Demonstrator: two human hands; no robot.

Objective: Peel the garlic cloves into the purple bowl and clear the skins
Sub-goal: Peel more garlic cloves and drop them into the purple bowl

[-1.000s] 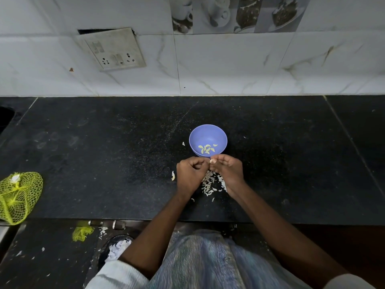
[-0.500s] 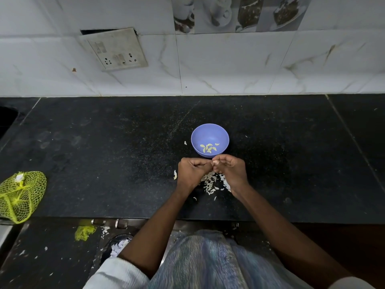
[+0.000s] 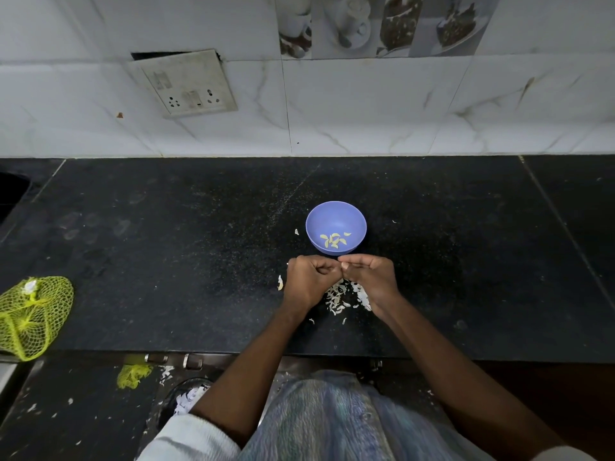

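The purple bowl (image 3: 336, 221) stands on the black counter with several peeled garlic cloves (image 3: 333, 240) in its bottom. Just in front of it my left hand (image 3: 307, 282) and my right hand (image 3: 369, 277) meet fingertip to fingertip, fingers curled, pinching a small garlic clove (image 3: 340, 265) that is almost hidden between them. A heap of white garlic skins (image 3: 342, 296) lies on the counter under and between my wrists. One loose pale piece (image 3: 280, 282) lies just left of my left hand.
A yellow net bag (image 3: 31, 316) lies at the counter's left front edge. A skin scrap (image 3: 296, 231) sits left of the bowl. The tiled wall with a socket plate (image 3: 186, 83) rises behind. Skins and a yellow net scrap (image 3: 133, 375) litter the floor below.
My hands stay at the same spot in front of the bowl, with only small finger movements on the clove. The camera view has shifted slightly.
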